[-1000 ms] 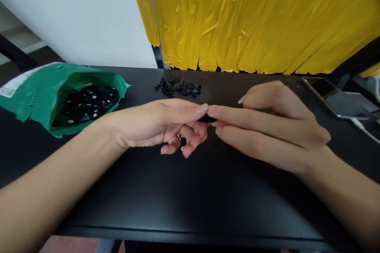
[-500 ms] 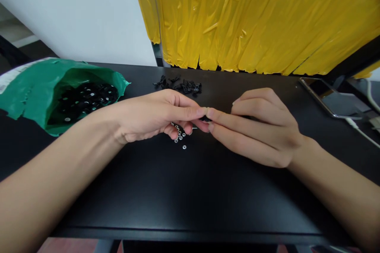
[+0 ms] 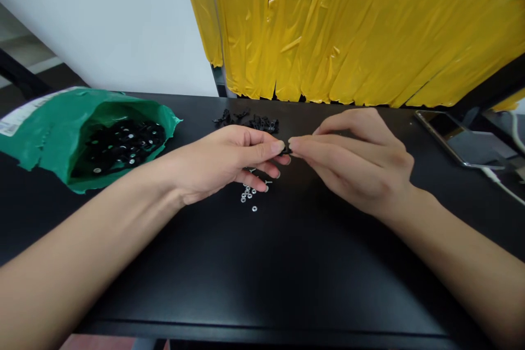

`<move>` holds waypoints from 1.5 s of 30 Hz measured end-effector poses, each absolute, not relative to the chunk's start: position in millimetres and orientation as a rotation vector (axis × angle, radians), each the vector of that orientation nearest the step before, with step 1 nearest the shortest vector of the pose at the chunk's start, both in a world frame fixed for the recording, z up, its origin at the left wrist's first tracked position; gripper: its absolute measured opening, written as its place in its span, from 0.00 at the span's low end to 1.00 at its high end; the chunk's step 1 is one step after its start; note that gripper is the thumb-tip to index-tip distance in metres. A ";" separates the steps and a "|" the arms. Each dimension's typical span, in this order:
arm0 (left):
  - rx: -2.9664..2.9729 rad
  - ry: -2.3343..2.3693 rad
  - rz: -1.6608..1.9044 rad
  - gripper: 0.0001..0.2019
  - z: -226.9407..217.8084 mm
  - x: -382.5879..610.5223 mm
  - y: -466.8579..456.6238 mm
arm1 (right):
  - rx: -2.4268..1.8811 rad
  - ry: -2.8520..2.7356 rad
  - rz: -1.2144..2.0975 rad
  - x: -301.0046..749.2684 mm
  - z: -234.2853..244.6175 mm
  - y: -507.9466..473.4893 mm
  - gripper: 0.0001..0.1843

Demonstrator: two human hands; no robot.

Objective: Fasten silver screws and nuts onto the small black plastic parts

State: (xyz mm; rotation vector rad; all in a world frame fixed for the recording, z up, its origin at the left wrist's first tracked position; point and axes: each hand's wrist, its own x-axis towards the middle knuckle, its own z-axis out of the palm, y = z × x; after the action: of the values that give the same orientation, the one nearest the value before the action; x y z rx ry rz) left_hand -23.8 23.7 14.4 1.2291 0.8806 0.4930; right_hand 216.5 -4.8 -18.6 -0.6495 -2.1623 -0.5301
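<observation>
A small black plastic part (image 3: 286,149) is pinched between the thumb and fingers of my left hand (image 3: 233,161). From the right, the thumb and fingertips of my right hand (image 3: 356,158) close on the same part. Most of it is hidden by the fingers, so its exact shape does not show. Below my left fingers lie several small metal nuts (image 3: 248,194) and a few tiny screws (image 3: 268,182). Behind my hands is a pile of small black plastic parts (image 3: 262,123).
A torn green plastic bag (image 3: 53,131) full of black parts (image 3: 127,139) lies open at the left. At the right a phone (image 3: 463,136) has a white cable (image 3: 500,183) plugged in. Yellow plastic sheeting (image 3: 348,27) hangs behind the black table (image 3: 262,279).
Both hands have moved slightly up with the black part. My right wrist has turned and its fingers have drawn closer together. My left fingers have spread a little below the part.
</observation>
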 end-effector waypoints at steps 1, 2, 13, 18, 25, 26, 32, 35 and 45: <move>1.229 0.900 0.526 0.09 13.8 -23.2 23.7 | -0.722 -2.133 -0.503 215.8 -18.8 -4.5 0.15; 1.235 0.928 0.570 0.10 13.4 -22.6 23.8 | -0.807 -2.103 -0.463 214.8 -18.5 -4.9 0.14; 1.388 1.103 0.813 0.13 12.1 -18.4 30.8 | -1.062 -2.512 0.052 182.2 -28.9 -23.7 0.10; 1.451 1.079 0.811 0.14 8.0 -18.0 32.2 | -1.082 -2.498 0.120 177.5 -30.8 -21.3 0.11; 1.378 1.152 0.803 0.14 3.2 -20.5 37.8 | -1.077 -2.317 0.254 185.4 -24.4 -16.9 0.08; 1.357 1.144 0.802 0.13 3.1 -20.8 37.7 | -1.079 -2.238 0.324 186.8 -23.7 -15.9 0.08; 1.326 1.086 0.783 0.10 5.6 -16.3 31.0 | -0.987 -1.738 0.804 189.9 -25.2 -8.8 0.05; 1.345 1.114 0.765 0.09 6.6 -11.5 27.1 | -0.964 -1.622 0.866 189.1 -25.1 -7.3 0.04; 1.420 1.138 0.723 0.06 7.3 -8.9 21.2 | -0.979 -1.411 1.045 190.7 -27.2 -1.8 0.06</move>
State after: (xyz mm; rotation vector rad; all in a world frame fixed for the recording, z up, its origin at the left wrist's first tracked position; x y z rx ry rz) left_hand -8.9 21.2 7.3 1.4195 1.1380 0.7228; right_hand 190.7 -1.8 -27.2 -0.9794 -1.4106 1.0449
